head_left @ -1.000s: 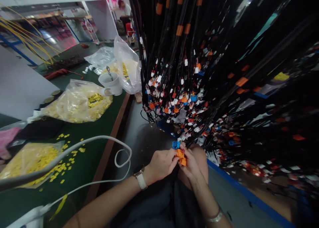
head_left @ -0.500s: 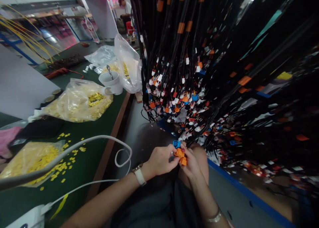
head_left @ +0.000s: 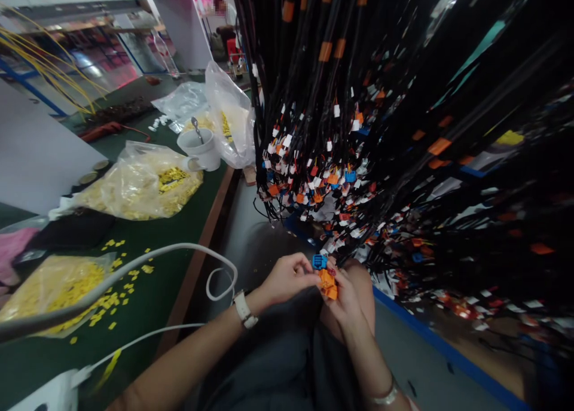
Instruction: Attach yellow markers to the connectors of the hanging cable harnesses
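Note:
My left hand (head_left: 287,277) and my right hand (head_left: 344,294) meet above my lap, fingers pinched together. Between them sit orange connectors (head_left: 329,283) and a blue connector (head_left: 318,261) at the end of a black wire. My right hand grips the orange connectors; my left hand's fingertips pinch at the blue one. A dense curtain of hanging black wire harnesses (head_left: 359,130) with orange, blue and white connectors hangs just behind and to the right of my hands.
A green-topped bench (head_left: 147,303) runs along the left with bags of yellow parts (head_left: 139,186), loose yellow pieces (head_left: 121,279), a white cup with a spoon (head_left: 200,148) and a white cable (head_left: 179,255). A person stands far back.
My left hand has slid a little left and up, its fingertips shifting from the orange connectors to the blue one. My right hand has stayed in place.

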`<state>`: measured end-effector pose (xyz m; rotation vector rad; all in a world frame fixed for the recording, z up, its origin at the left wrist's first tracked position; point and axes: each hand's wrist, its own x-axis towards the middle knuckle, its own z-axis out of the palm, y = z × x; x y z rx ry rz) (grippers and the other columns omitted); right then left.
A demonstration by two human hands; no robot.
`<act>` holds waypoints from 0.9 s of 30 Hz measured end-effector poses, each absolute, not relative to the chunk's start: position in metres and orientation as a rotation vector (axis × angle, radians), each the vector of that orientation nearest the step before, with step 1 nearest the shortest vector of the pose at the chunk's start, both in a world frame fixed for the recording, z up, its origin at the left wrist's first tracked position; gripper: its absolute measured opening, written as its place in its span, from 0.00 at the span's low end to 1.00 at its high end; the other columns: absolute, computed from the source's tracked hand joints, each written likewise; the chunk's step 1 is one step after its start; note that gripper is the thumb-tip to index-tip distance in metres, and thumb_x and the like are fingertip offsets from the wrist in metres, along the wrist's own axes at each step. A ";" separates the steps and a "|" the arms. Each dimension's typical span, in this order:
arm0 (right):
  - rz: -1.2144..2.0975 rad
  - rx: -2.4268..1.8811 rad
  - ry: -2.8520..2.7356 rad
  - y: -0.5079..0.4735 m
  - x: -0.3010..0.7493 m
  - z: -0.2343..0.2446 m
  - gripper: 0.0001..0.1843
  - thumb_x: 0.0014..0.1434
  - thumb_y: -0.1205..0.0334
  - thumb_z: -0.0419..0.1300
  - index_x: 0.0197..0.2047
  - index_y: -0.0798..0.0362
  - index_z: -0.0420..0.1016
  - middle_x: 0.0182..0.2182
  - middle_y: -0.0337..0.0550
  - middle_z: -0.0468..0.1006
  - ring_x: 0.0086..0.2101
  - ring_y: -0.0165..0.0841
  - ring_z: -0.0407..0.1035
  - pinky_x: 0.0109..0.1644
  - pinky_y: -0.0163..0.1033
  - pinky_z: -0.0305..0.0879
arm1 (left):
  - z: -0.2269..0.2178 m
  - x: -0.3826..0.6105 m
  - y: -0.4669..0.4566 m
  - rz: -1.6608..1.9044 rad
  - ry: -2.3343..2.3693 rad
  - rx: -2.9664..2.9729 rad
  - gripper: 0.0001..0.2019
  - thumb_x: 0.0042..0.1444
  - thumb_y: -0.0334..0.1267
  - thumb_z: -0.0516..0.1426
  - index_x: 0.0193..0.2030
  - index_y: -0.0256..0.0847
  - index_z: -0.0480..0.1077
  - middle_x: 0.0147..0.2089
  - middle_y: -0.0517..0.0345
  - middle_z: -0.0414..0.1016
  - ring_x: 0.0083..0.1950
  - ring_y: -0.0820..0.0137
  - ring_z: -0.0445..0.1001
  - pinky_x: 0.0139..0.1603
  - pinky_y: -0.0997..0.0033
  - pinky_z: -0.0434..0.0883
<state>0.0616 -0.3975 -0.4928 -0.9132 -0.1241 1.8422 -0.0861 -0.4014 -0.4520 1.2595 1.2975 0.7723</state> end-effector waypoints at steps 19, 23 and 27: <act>1.833 -0.937 -0.190 -0.400 0.062 -0.487 0.17 0.36 0.66 0.72 0.31 0.51 0.71 0.23 0.33 0.75 0.20 0.28 0.70 0.22 0.30 0.69 | -0.454 -0.107 -0.392 0.966 1.013 0.382 0.12 0.48 0.20 0.57 0.40 0.34 0.69 0.42 0.50 0.74 0.41 0.75 0.74 0.46 0.75 0.71; 1.819 -0.944 -0.197 -0.400 0.061 -0.487 0.17 0.37 0.66 0.72 0.31 0.51 0.71 0.23 0.33 0.76 0.20 0.29 0.70 0.23 0.31 0.69 | -0.450 -0.107 -0.394 0.905 0.949 0.430 0.11 0.52 0.28 0.60 0.43 0.32 0.69 0.42 0.48 0.76 0.39 0.74 0.76 0.42 0.76 0.72; 1.815 -0.957 -0.205 -0.399 0.061 -0.488 0.18 0.36 0.66 0.72 0.31 0.51 0.70 0.23 0.33 0.75 0.20 0.29 0.70 0.23 0.32 0.69 | -0.448 -0.107 -0.395 0.875 0.937 0.453 0.13 0.52 0.32 0.61 0.44 0.34 0.66 0.42 0.47 0.76 0.39 0.72 0.77 0.39 0.75 0.73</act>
